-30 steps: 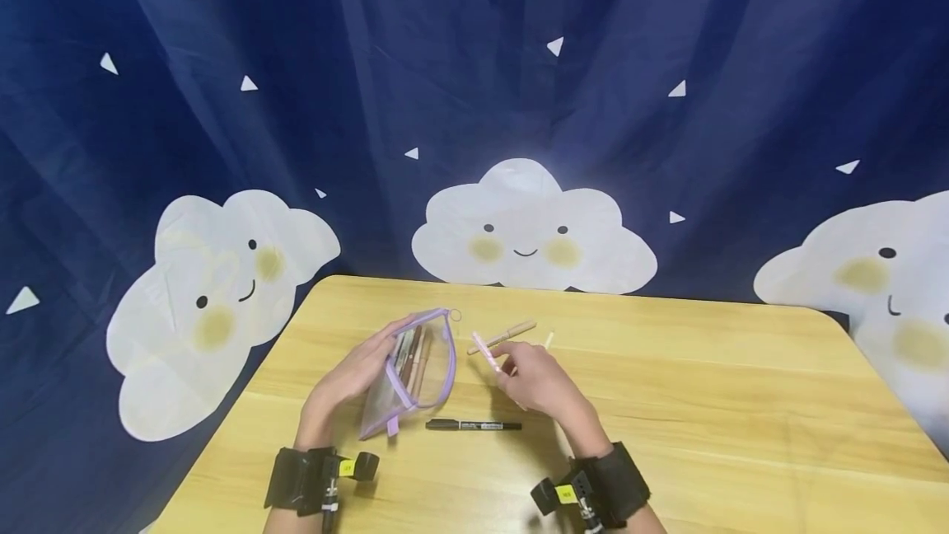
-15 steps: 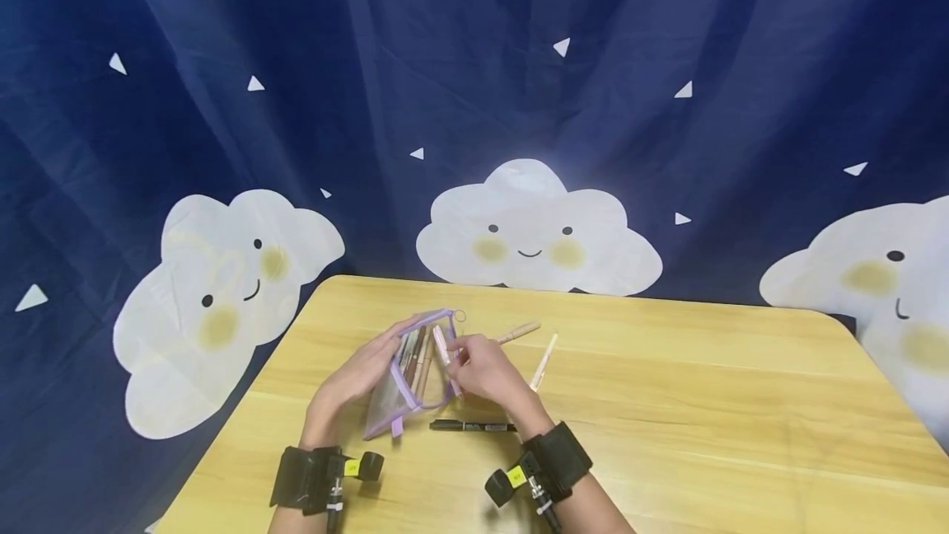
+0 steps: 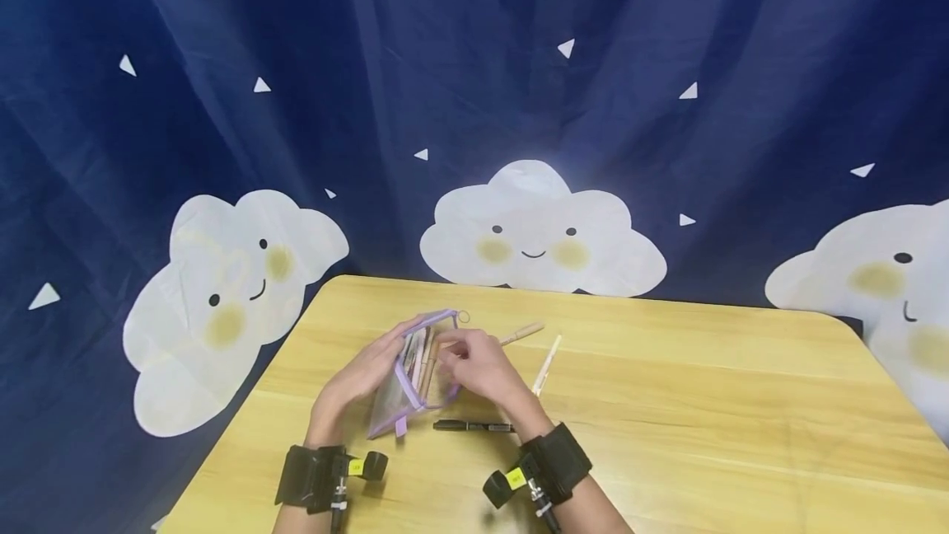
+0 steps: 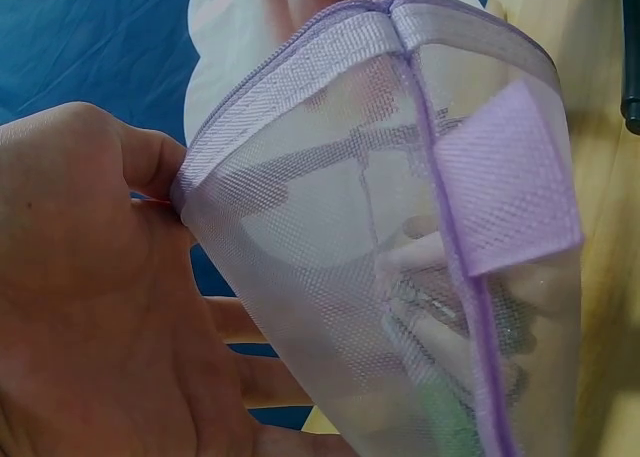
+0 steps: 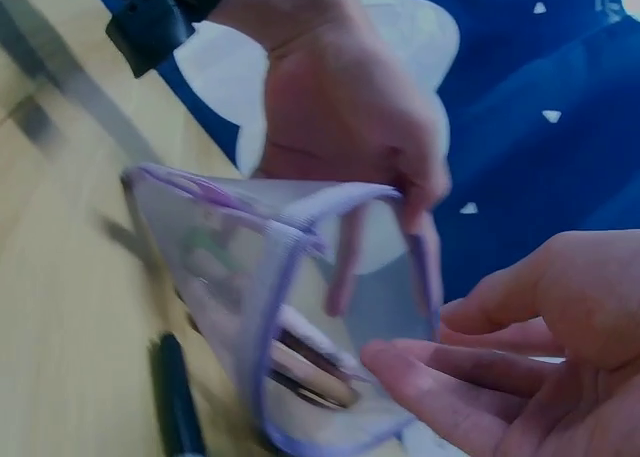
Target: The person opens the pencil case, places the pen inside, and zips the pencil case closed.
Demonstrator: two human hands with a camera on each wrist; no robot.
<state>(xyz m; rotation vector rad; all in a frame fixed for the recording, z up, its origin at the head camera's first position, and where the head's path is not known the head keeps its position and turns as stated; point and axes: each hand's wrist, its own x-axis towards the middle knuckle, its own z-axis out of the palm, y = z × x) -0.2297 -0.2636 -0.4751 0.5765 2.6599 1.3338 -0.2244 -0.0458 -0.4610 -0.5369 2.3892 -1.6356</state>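
Far left, a dark blue curtain point(image 3: 67, 204) with small white triangles and, low down, a tilted smiling cloud point(image 3: 240, 328) with yellow cheeks. Next, near the bottom edge, a black strap point(image 3: 307, 478) around the left wrist, with a small camera unit on its inner side. Above that, the left hand point(image 3: 363, 369), pinching the left side of the pouch mouth between thumb and fingers, in the left wrist view with more fingers behind the mesh. Then the see-through pouch point(image 3: 389, 402) with purple trim, tilted over the left part of the table point(image 3: 704, 410), mouth gaping toward the right hand; inside, several pens point(image 3: 423, 361) in pale and brown tones, side by side. At its lower end, a purple tab point(image 3: 401, 426). Just right of that, a black marker point(image 3: 473, 426), flat on the wood. Above the marker, the right hand point(image 3: 478, 365) at the mouth, fingers lightly bent, thumb and fingertips apart in the right wrist view; cannot tell about contact with the rim. Beyond it, a tan pen point(image 3: 525, 332), partly hidden, then a whitish pen point(image 3: 547, 365), slanting beside the right wrist. Further right, another black strap point(image 3: 559, 461).
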